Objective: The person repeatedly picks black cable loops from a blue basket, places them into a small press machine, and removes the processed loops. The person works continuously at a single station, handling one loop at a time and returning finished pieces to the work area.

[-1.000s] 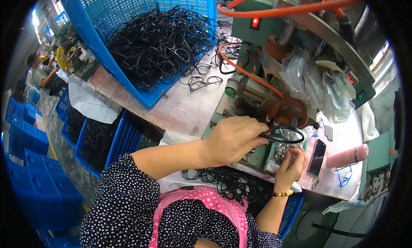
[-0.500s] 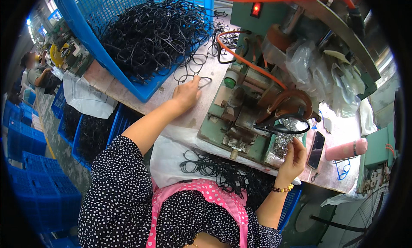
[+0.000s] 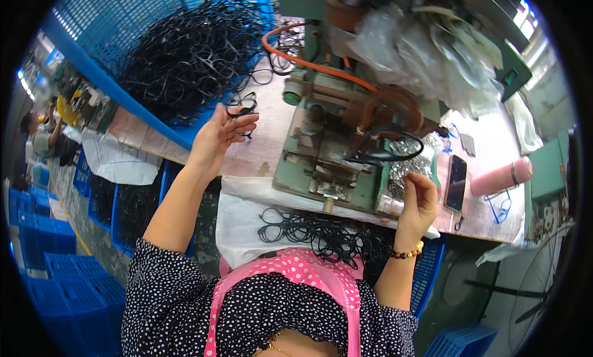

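My left hand (image 3: 216, 141) is raised by the blue basket's near right corner, a thin black cord loop (image 3: 246, 99) caught between thumb and fingers. The other fingers stretch to the right. My right hand (image 3: 419, 202) is held in a pinch beside a tray of small shiny metal pieces (image 3: 401, 184); whatever lies between its fingertips is too small to make out. Between the hands stands a green bench machine (image 3: 296, 178). Another black loop (image 3: 404, 134) sticks out from its right side, touched by neither hand.
The blue basket (image 3: 179, 134) holds a heap of black cord loops (image 3: 191, 54). More loops (image 3: 309, 233) lie on white cloth over my lap. A phone (image 3: 456, 183) and pink bottle (image 3: 501, 176) rest at the right. Plastic bags (image 3: 426, 54) hang from the machine.
My left hand has lifted from the tabletop and moved left, bringing a black loop with it. The right hand stays by the metal pieces, its fingertips in a pinch. The view has shifted slightly.
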### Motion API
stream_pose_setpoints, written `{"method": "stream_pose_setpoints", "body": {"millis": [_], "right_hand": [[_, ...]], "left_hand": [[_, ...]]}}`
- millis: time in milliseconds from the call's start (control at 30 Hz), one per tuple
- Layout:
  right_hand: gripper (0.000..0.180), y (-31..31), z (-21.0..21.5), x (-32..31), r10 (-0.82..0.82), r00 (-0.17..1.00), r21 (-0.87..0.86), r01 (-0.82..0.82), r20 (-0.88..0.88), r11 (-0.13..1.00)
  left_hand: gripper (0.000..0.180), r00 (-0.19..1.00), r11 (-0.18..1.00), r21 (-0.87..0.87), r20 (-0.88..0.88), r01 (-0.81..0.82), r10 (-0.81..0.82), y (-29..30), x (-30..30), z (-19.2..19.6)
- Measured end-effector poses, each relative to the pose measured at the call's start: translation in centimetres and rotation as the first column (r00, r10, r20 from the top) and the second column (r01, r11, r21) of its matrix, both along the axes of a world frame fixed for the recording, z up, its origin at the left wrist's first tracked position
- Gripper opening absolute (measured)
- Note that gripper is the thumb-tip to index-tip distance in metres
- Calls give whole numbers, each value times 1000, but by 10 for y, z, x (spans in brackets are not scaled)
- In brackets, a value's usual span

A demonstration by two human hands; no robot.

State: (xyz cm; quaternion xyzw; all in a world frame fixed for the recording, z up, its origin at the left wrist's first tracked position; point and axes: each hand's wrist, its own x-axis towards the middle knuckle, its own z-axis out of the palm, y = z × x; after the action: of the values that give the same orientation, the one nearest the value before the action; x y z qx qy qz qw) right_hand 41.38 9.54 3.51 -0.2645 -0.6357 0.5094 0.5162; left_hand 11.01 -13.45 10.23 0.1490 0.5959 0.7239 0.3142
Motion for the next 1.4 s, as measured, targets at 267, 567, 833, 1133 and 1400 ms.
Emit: {"method": "stream_pose_setpoints", "body": {"millis": [267,567,833,1133,1400], "right_hand": [[16,-4,5,-2,14,1000,78,-16,20,997],[18,-11,24,-11,48,998,85,-43,-48,995],[33,-41,68,-57,159,984,70,-154,-76,986],[58,-51,77,-79,324,932,-139,-346,-162,928],[57,-45,80,-77,403,901,-72,-418,-160,905]], "left_hand": [[35,958,988,3,-244,157,-151,-16,41,18],[23,859,995,95,-511,26,26,-8,65,30],[18,878,909,386,-477,156,52,37,78,64],[16,857,849,495,-504,185,107,60,74,68],[12,773,929,280,-634,243,-11,50,104,63]]}}
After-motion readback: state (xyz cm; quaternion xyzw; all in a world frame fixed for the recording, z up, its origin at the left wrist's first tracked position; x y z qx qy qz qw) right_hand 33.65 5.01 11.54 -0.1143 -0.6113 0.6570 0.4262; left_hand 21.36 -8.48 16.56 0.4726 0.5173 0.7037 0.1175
